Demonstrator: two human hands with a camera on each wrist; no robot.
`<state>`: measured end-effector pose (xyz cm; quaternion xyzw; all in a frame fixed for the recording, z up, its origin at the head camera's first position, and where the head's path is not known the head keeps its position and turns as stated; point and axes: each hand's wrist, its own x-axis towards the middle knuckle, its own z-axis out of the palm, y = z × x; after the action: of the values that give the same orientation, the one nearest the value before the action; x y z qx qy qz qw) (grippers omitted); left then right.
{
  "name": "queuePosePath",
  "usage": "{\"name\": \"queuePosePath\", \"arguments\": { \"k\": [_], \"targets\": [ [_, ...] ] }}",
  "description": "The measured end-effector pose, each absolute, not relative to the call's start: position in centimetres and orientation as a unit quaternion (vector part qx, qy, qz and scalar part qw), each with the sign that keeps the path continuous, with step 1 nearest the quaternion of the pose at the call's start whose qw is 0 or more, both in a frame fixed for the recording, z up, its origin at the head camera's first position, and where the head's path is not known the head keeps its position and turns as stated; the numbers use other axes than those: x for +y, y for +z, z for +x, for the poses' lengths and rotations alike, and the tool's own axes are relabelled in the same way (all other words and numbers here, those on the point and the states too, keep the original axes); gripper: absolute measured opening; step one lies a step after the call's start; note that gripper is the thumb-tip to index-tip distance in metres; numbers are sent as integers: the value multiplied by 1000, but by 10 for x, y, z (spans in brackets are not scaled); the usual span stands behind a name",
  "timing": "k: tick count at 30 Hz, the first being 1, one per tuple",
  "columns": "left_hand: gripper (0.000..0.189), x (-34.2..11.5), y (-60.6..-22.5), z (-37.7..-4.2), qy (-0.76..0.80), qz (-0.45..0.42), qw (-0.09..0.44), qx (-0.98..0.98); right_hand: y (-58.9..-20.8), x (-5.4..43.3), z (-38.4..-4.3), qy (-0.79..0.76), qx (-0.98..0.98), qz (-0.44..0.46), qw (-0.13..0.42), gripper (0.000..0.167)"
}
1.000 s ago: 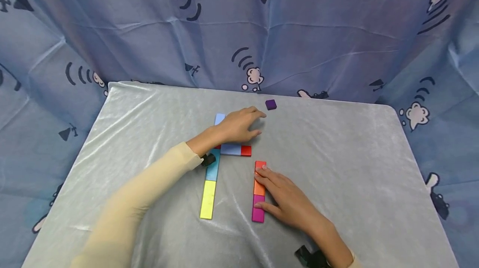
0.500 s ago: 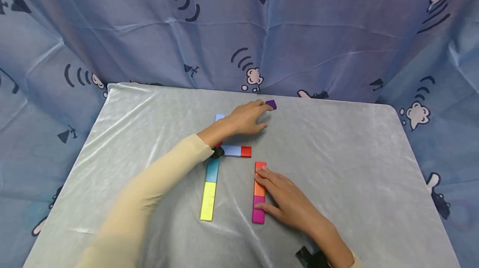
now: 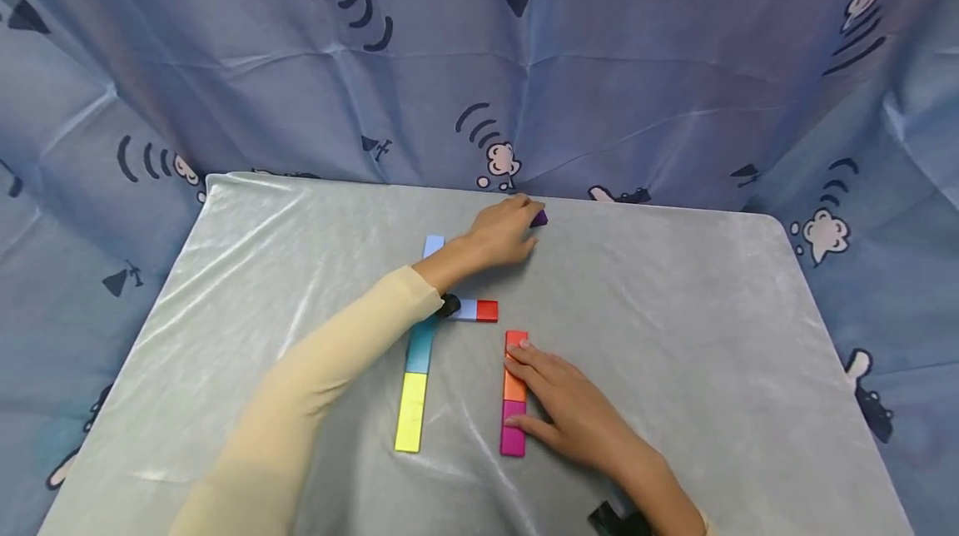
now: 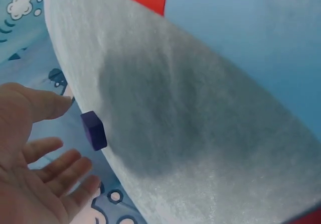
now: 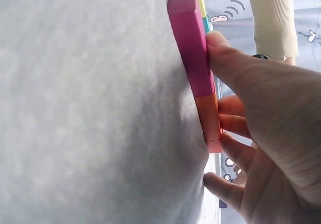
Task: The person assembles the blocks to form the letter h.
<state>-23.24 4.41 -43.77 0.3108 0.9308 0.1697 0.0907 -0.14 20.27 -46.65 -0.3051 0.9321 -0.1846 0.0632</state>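
Note:
At the far edge of the cloth, a small purple block [image 3: 539, 220] sits beside the fingertips of my left hand [image 3: 504, 232]. The left wrist view has the thumb and fingers spread apart, with the purple block [image 4: 94, 130] just beyond them. My right hand [image 3: 577, 411] rests on a short upright row: a red-orange block [image 3: 516, 338] on top, an orange block [image 3: 514, 390] below it and a magenta block [image 3: 513, 436] nearest me. In the right wrist view its thumb lies against the magenta block [image 5: 190, 53], while extended fingers touch the orange block [image 5: 208, 116].
Left of that row runs a longer one with a light blue block [image 3: 433, 245], a teal block [image 3: 419, 350] and a yellow block [image 3: 410, 415]. From it a blue block [image 3: 468, 310] and a red block [image 3: 487, 311] branch right. My left forearm partly covers it.
My left hand has moved away from me and to the right, reaching the purple block, which it now partly hides. My right hand stays on its row; the view has tilted slightly.

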Motion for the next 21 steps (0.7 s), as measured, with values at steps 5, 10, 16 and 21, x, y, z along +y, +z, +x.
{"name": "queuePosePath", "arguments": {
  "k": [5,10,16,21],
  "targets": [
    [59,48,-443,-240,132,340,109,925,-466,202,-1,-184,931,-309,55,72],
    [60,53,-449,-241,95,371,134,914,-466,204,2,-185,933,-303,57,72],
    [65,56,-449,-240,62,368,159,914,-467,204,2,-188,932,-304,56,73],
    [56,51,-444,-236,29,381,137,914,-467,203,0,-185,934,-300,63,76]
  ]
}}
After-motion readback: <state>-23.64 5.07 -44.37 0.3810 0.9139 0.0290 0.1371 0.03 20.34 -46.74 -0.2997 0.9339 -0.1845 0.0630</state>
